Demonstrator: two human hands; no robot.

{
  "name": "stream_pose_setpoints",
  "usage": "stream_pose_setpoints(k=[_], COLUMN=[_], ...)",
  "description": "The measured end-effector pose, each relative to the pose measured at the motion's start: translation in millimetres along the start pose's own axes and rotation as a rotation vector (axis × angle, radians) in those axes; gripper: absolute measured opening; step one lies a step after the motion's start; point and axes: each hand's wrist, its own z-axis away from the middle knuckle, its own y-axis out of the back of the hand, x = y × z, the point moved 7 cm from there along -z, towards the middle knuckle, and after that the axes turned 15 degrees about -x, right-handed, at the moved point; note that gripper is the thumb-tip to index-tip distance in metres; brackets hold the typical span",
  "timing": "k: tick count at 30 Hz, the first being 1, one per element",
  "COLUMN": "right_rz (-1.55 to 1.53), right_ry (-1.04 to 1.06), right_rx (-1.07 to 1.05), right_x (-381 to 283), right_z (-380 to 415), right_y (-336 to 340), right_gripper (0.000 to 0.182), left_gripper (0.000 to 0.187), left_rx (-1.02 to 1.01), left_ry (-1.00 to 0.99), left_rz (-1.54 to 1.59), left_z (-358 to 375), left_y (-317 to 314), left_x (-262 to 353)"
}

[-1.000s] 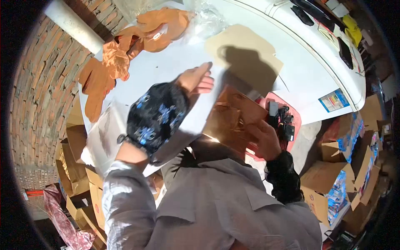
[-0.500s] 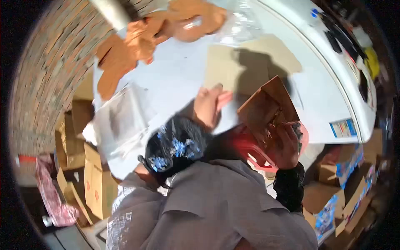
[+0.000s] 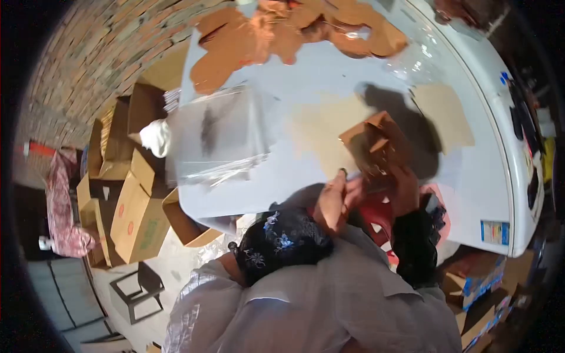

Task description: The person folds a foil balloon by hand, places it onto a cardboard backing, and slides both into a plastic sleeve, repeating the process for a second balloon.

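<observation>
My right hand (image 3: pixel 405 189) grips the lower right edge of a brown, shiny wrapped piece (image 3: pixel 376 144), held tilted over the white table (image 3: pixel 282 182). Close to its lower left corner is my left hand (image 3: pixel 334 203), fingers partly bent and blurred; whether they hold anything is hidden. Beige paper sheets (image 3: pixel 323 126) lie beneath and behind the brown piece. Below my right hand, at the table's front edge, a red object (image 3: pixel 376 215) is partly covered.
Clear plastic bags (image 3: pixel 218 135) lie on the table's left. Brown pieces (image 3: pixel 235 44) are heaped along the back, beside clear plastic (image 3: pixel 421 56). Open cardboard boxes (image 3: pixel 138 217) and a dark stool (image 3: pixel 138 292) stand at the left; more boxes (image 3: pixel 477 288) are at the lower right.
The view has shifted, showing more floor at the left. My left hand has come nearer to the brown piece, which my right hand still holds.
</observation>
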Motion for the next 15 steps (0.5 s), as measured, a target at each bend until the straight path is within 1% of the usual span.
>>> stream_pose_setpoints(k=[2, 3, 4, 5, 6, 8, 10, 12, 13, 14, 15], right_rz=[-0.936, -0.795, -0.815, -0.838, -0.864, -0.914, -0.963, -1.007, -0.890, -0.770, -0.789], right_ry=[-0.259, -0.172, -0.203, -0.233, -0.264, -0.270, -0.271, -0.267, -0.205, -0.144, -0.147], right_rx=[0.136, 0.105, 0.135, 0.163, 0.187, 0.229, 0.237, 0.220, 0.189, 0.161, 0.166], right_x=[41, 59, 57, 51, 50, 59, 55, 28, 32, 39, 41], right_z=[2, 0, 3, 4, 6, 10, 9, 6, 6, 8, 7], right_y=[-13, -8, -3, -3, -2, 3, 6, 9, 11, 9, 9], right_gripper=[0.024, 0.026, 0.028, 0.031, 0.034, 0.034, 0.034, 0.033, 0.032, 0.031, 0.031], left_gripper=[0.041, 0.042, 0.044, 0.044, 0.042, 0.029, 0.022, 0.016, 0.010, 0.011, 0.016], left_rx=[-0.094, -0.151, -0.208, -0.242, -0.287, -0.319, -0.337, -0.316, -0.152, -0.122, -0.030], left_ry=[0.184, 0.254, 0.281, 0.348, 0.361, 0.279, 0.025, -0.318, -0.595, -0.783, -0.892], left_rz=[-0.068, -0.117, -0.184, -0.273, -0.229, -0.394, -0.697, -1.066, -1.410, -1.621, -1.774], left_z=[9, 11, 10, 19, 23, 12, -28, -101, -132, -169, -199], left_y=[5, 9, 19, 17, 18, 10, -14, -32, -43, -55, -70], left_x=[2, 3, 9, 23, 37, 83, 136, 183, 213, 233, 247])
